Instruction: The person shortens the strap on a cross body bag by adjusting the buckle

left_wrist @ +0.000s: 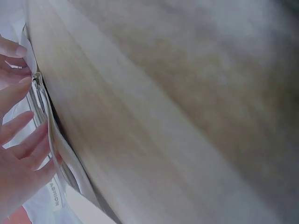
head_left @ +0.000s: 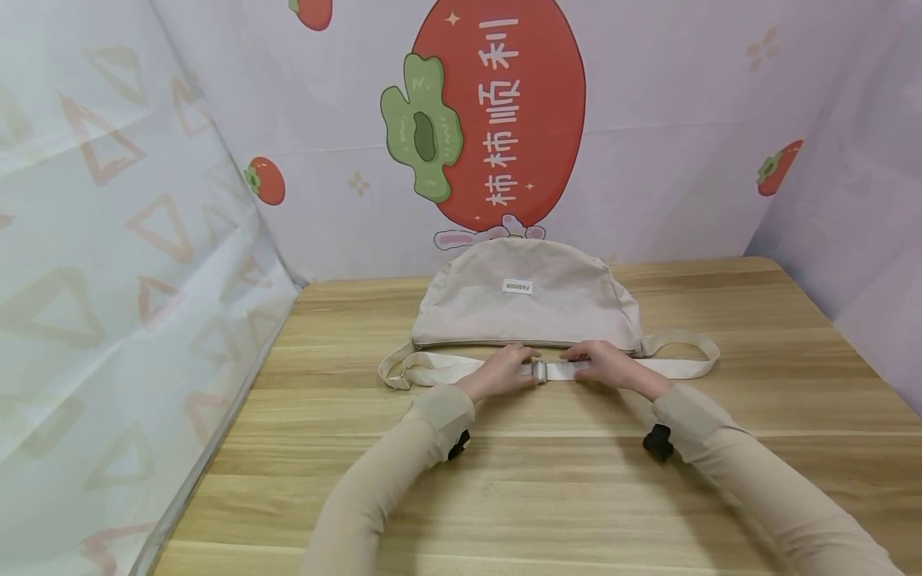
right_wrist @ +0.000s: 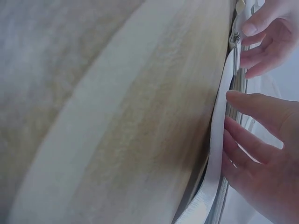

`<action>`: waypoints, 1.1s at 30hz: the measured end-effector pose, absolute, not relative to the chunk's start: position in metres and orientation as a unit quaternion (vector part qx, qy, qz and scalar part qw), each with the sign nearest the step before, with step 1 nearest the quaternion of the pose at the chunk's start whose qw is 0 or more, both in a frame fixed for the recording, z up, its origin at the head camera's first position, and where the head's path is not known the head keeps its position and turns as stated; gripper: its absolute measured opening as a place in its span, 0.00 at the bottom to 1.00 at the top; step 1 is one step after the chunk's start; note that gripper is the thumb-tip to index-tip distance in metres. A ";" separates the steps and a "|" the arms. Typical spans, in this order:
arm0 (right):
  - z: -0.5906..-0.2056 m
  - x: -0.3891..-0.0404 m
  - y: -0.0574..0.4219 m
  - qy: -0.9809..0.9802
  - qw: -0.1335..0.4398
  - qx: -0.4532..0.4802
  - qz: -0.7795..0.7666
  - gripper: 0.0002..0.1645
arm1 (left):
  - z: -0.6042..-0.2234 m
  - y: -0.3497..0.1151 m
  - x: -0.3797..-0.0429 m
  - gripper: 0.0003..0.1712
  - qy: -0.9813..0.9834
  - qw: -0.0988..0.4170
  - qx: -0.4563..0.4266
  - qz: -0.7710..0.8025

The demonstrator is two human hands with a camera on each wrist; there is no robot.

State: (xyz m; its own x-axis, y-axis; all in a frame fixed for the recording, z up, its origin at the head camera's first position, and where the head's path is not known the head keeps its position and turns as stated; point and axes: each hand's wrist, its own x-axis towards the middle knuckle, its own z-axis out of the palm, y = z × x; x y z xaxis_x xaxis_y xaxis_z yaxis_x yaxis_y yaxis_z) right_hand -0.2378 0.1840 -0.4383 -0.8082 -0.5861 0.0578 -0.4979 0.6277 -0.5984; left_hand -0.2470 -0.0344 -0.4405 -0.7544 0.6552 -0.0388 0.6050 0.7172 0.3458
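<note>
A pale beige fabric bag (head_left: pixel 519 300) with a small white label (head_left: pixel 517 286) lies on the wooden table. Its light webbing strap (head_left: pixel 673 368) runs along the near side, with a metal slider buckle (head_left: pixel 539 371) between both hands. My left hand (head_left: pixel 502 371) holds the strap just left of the buckle; in the left wrist view its fingers (left_wrist: pixel 35 144) reach behind the webbing. To the right of the buckle, my right hand (head_left: pixel 607 366) grips the strap, thumb (right_wrist: pixel 254 105) at its edge and fingertips against the band in the right wrist view.
The wooden table (head_left: pixel 533 496) extends toward me and to both sides. Behind the bag hangs a printed backdrop (head_left: pixel 648 160) with persimmon drawings, and a patterned white sheet (head_left: pixel 130 280) borders the left. A strap loop (head_left: pixel 396 372) lies at the bag's left end.
</note>
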 end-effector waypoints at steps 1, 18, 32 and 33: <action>-0.438 -0.238 0.183 0.900 0.074 -0.299 -0.310 0.19 | -0.441 -0.034 -0.247 0.25 0.923 0.079 0.342 0.158; -0.441 -0.243 0.182 0.895 0.087 -0.299 -0.320 0.12 | -0.444 -0.030 -0.249 0.24 0.930 0.084 0.330 0.143; -0.428 -0.233 0.183 0.891 0.043 -0.315 -0.325 0.12 | -0.443 -0.032 -0.245 0.26 0.917 0.085 0.319 0.226; -0.426 -0.232 0.183 0.891 0.040 -0.315 -0.326 0.12 | -0.442 -0.033 -0.245 0.26 0.914 0.085 0.319 0.235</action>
State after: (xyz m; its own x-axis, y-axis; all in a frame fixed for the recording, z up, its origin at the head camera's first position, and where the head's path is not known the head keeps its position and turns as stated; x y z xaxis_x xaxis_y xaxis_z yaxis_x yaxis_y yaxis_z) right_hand -0.2324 0.1829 -0.4263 -0.7986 -0.5869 0.1335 -0.5343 0.5893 -0.6060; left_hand -0.2445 -0.0326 -0.4425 -0.7819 0.6234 -0.0057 0.5434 0.6859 0.4840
